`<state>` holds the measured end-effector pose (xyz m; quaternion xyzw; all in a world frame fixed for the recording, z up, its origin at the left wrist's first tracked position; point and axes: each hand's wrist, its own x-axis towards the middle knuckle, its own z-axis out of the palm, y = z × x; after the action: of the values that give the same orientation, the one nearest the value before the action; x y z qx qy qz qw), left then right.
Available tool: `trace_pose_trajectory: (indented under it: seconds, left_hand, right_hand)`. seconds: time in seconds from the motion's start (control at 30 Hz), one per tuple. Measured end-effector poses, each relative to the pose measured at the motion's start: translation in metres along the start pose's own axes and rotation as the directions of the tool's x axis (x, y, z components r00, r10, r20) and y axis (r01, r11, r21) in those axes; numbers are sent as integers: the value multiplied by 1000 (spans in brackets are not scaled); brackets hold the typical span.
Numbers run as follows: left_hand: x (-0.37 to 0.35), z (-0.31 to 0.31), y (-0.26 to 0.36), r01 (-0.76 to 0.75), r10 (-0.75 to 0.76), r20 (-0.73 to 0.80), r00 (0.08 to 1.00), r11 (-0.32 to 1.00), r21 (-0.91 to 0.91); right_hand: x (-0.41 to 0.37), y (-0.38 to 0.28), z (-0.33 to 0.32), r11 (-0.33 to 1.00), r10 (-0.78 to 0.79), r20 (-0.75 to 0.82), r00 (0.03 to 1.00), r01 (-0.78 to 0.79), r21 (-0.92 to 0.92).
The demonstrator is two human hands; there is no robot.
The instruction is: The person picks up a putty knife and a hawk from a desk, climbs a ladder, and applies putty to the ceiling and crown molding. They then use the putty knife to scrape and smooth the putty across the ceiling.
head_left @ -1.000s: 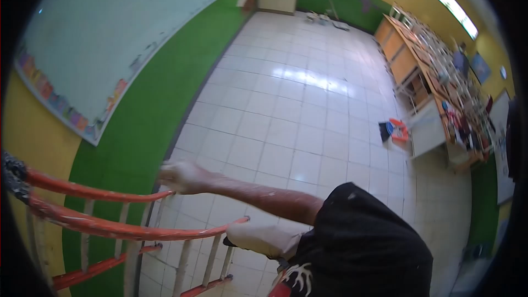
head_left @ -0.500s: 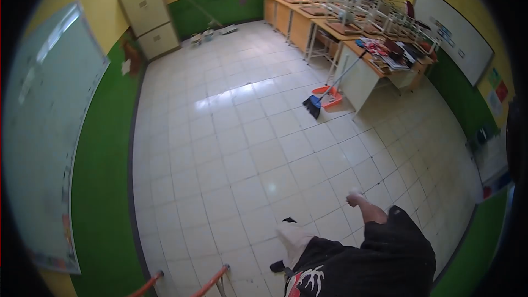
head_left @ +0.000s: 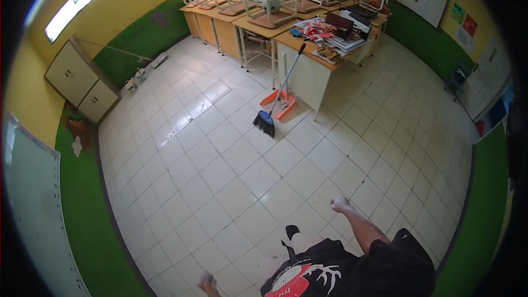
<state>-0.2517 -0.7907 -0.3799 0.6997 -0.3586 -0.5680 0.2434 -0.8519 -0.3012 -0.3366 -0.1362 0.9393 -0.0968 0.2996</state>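
Observation:
My right hand (head_left: 341, 204) is held out over the tiled floor (head_left: 231, 170), whitish on its back, with the fingers curled in and nothing seen in them. Low in the view, my left hand (head_left: 208, 280) is blurred and its fingers cannot be made out. Neither hand touches anything visible. Farther ahead, a broom (head_left: 286, 78) with blue-and-black bristles leans its handle on the near desk (head_left: 302, 80). Behind the bristles lies an orange dustpan (head_left: 285, 111) with some debris in it.
Desks in a row (head_left: 226, 32) carry upturned chairs (head_left: 269, 8). Papers and cloths (head_left: 324, 30) cover the near desk top. A beige cabinet (head_left: 82, 80) stands at the left wall, buckets (head_left: 132, 84) beside it. A door (head_left: 487, 82) is at the right.
The view has turned to the right, and the broom and desks appear farther left. My left hand has come into view at the bottom. The orange bars at the lower left are gone from view.

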Motion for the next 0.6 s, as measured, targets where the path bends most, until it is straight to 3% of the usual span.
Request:
trace_pose_trajectory:
  seconds: [0.03, 0.07, 0.1, 0.13, 0.23, 0.3, 0.37, 0.43, 0.47, 0.5, 0.53, 0.6]
  left_hand:
    - [-27, 69, 78, 11, -19, 77, 997, 995, 99]
    - [-71, 138, 147, -116, 87, 168, 982, 978, 171]
    - [-92, 190, 193, -231, 146, 351, 925, 949, 213]
    - [-96, 229, 221, -352, 188, 525, 830, 907, 232]
    - [-45, 329, 233, -346, 98, 644, 759, 898, 271]
    - [-2, 371, 218, -302, 20, 670, 742, 902, 308]
    - [17, 404, 205, -182, -87, 557, 826, 894, 409]
    - [88, 400, 138, -72, -153, 552, 820, 928, 365]
    - [85, 401, 124, -119, -89, 477, 874, 913, 389]
    - [86, 397, 131, -193, -229, 489, 842, 718, 669]
    - [76, 397, 139, -184, -345, 466, 814, 609, 772]
    - [56, 413, 164, -109, -472, 437, 766, 574, 812]
  right_hand:
    - [31, -17, -17, 999, -25, -66, 997, 27, 29]
    - [58, -36, -38, 996, -56, -141, 988, 66, 67]
    - [85, -58, -62, 989, -83, -218, 972, 107, 101]
    - [111, -85, -94, 983, -81, -255, 963, 120, 141]
    - [178, -139, -183, 950, -100, -416, 904, 211, 230]
    - [226, -167, -237, 939, -68, -497, 865, 223, 261]
    - [290, -171, -274, 910, -105, -643, 759, 334, 246]
    - [317, -180, -324, 892, -59, -664, 745, 339, 301]
    - [333, -186, -339, 868, -17, -676, 736, 346, 355]
    - [350, -189, -351, 869, -11, -674, 739, 340, 359]
    - [369, -191, -371, 880, 1, -660, 752, 313, 358]
    - [402, -186, -397, 888, 36, -636, 771, 267, 374]
